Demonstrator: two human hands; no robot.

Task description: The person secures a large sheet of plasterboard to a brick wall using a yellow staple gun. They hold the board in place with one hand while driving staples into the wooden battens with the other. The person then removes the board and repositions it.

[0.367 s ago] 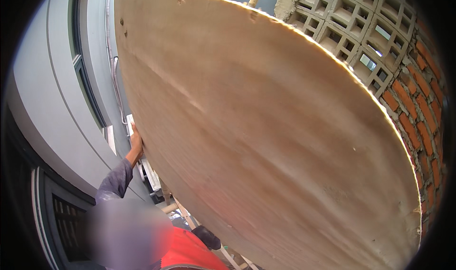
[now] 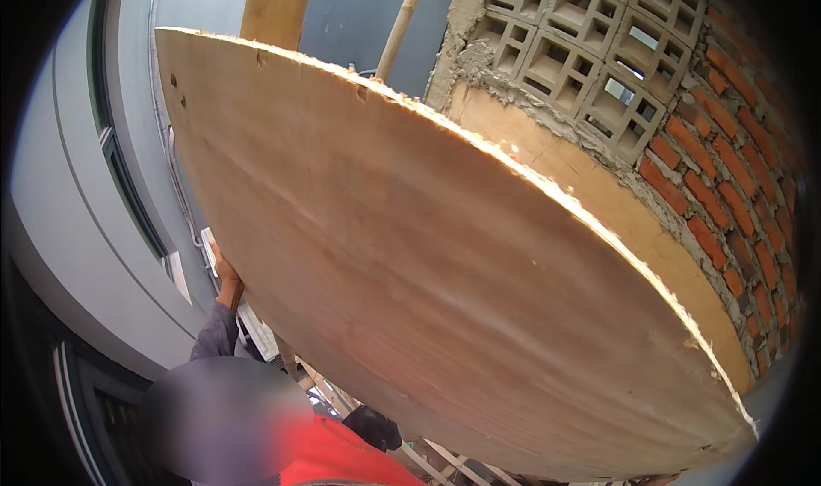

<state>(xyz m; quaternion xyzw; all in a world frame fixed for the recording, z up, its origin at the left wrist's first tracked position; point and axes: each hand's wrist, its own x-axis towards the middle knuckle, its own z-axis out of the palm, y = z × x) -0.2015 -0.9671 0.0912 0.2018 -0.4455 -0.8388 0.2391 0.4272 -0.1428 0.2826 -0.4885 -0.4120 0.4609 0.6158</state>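
Note:
Neither my left hand nor my right hand shows in the head view. A large plywood sheet (image 2: 410, 264) fills the middle, tilted, with a rough, splintered upper edge. Another person, in a red vest (image 2: 346, 456) and a dark sleeve (image 2: 215, 334), stands at the lower left. That person's raised hand (image 2: 227, 276) grips the sheet's left edge. A black rounded thing (image 2: 373, 428) sits by the vest under the sheet's lower edge; what it is I cannot tell. Whether I touch the sheet is hidden.
At the right rises a brick wall (image 2: 710, 191) with pierced concrete blocks (image 2: 590, 54) above. A second wooden panel (image 2: 547, 148) stands behind the sheet, near a wooden pole (image 2: 402, 26) and a plank (image 2: 278, 7). A grey wall with a window (image 2: 128, 191) runs along the left.
The sheet's upper edge has dropped and shifted left in view, uncovering the panel behind it and more of the pole and plank. The other person's hand stays on the left edge.

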